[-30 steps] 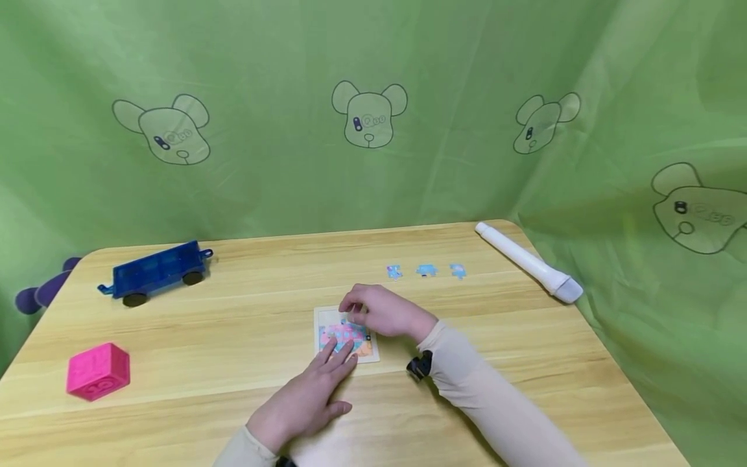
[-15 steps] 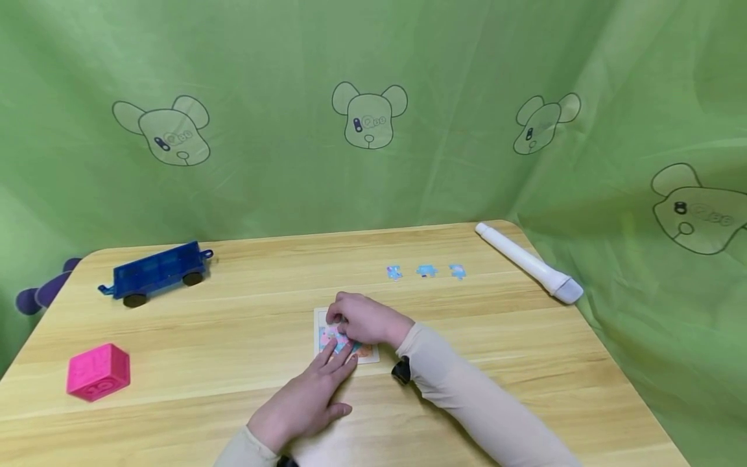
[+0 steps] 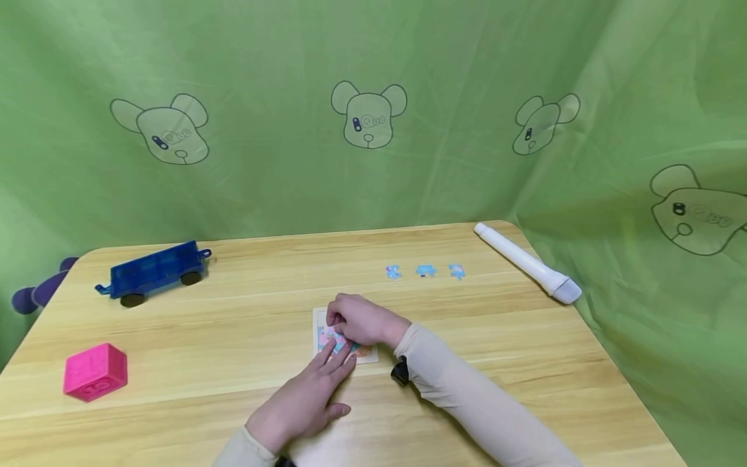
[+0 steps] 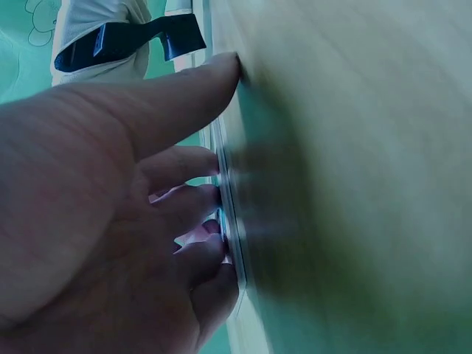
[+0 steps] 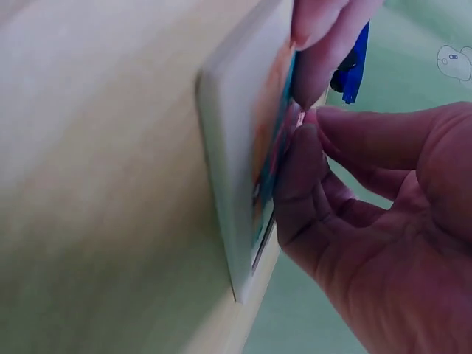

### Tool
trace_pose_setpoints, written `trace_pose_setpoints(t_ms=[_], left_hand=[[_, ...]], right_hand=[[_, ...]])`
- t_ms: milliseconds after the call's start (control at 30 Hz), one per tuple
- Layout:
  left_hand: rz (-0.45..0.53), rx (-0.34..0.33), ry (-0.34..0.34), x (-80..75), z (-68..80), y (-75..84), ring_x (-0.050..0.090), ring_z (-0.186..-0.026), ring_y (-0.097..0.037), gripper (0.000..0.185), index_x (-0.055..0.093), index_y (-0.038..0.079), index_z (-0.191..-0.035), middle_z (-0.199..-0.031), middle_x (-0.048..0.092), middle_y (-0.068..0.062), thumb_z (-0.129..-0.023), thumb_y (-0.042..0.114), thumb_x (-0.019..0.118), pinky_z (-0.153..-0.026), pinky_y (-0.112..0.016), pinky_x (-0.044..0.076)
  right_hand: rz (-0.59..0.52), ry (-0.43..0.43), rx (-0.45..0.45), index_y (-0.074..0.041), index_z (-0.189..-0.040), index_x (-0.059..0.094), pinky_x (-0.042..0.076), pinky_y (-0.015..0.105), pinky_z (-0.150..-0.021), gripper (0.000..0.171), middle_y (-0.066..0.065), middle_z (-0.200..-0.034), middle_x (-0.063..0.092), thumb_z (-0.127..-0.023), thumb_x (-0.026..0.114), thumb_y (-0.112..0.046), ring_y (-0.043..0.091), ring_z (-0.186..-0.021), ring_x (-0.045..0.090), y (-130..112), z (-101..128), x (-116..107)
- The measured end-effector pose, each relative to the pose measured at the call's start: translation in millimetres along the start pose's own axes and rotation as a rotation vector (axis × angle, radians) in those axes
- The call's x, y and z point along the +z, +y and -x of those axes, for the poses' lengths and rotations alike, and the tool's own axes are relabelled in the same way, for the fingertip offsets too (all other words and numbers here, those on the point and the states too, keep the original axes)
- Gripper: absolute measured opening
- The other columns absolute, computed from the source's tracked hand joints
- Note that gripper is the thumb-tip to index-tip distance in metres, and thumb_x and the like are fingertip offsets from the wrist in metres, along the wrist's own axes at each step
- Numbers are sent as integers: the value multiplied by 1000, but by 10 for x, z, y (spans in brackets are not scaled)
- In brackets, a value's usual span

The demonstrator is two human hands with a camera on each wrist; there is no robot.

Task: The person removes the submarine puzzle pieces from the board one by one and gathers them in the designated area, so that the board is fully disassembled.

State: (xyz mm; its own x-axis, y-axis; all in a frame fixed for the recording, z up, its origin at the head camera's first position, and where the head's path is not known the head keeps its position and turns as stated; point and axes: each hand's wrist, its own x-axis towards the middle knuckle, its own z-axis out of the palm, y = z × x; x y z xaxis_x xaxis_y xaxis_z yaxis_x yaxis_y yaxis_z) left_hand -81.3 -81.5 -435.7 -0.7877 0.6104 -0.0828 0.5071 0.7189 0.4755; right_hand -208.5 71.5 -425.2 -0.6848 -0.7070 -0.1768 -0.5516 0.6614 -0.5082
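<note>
Right hand (image 3: 363, 321) has dropped from just above the puzzle board (image 3: 318, 318) a second ago onto its face, and has barely shifted over the last half second. Left hand (image 3: 303, 402) hasn't moved across the frames. Nothing else on the counter (image 3: 233, 337) has shifted.

Right hand: fingers curled, fingertips (image 5: 299, 158) down on the picture side of the puzzle board (image 5: 240, 158). Something small and pinkish sits at the fingertips in the right wrist view; cannot tell if it is a pinched puzzle piece or part of the board print. A dark wrist mount (image 3: 400, 371) sits at the cuff of the beige sleeve (image 3: 467, 408).

Left hand: fingers straight, laid flat, tips (image 4: 206, 199) pressing the near edge of the board (image 4: 232, 243); thumb tip touches the counter beside it. Holds nothing.

Board lies flat at counter centre, mostly covered by both hands, with its pale frame and blue-pink print showing between them.

Three loose puzzle pieces (image 3: 425, 271) lie in a row behind and right of the board, well apart from the hands. White pen-shaped device (image 3: 527, 263) lies diagonal at the far right corner. Blue toy wagon (image 3: 153, 272) far left, pink cube (image 3: 95, 371) near left edge. Purple object (image 3: 36, 292) shows partly past the left end. Green cloth with bear heads (image 3: 367, 117) hangs behind.
</note>
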Motion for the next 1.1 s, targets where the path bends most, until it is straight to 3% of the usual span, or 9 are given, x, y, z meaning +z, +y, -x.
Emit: trace_pose_setpoints(t_ms=[100,400,733,1100], left_hand=[[-14,6,18,5,-3,7,15,-146,-34,73,40,-3,-147,-157,25,-17,-90,30,71,-113,-48,27],[-23,17,55,17,-19,16,22,-145,-32,73,43,-5,-144,-156,28,-17,-87,27,75,-110,-45,34],[-12,22,39,10,-18,11,22,-144,-34,71,43,-6,-144,-156,29,-18,-88,26,74,-112,-46,30],[4,19,29,5,-12,22,22,-144,-34,70,43,-5,-144,-157,27,-17,-89,25,74,-111,-46,31]], right_hand=[[-16,0,12,-11,-94,62,47,23,-70,7,-2,-89,51,-95,62,-4,12,-79,51,-30,-6,5],[-42,23,53,-11,-90,58,46,24,-71,10,-2,-87,51,-93,66,-5,13,-80,50,-67,-9,10],[-169,34,-28,-10,-89,58,48,23,-64,10,-3,-77,57,-92,65,-3,9,-69,53,30,-4,23],[-306,120,-40,-9,-97,62,50,27,-72,7,-2,-83,59,-95,62,-2,11,-77,56,107,148,-141]])
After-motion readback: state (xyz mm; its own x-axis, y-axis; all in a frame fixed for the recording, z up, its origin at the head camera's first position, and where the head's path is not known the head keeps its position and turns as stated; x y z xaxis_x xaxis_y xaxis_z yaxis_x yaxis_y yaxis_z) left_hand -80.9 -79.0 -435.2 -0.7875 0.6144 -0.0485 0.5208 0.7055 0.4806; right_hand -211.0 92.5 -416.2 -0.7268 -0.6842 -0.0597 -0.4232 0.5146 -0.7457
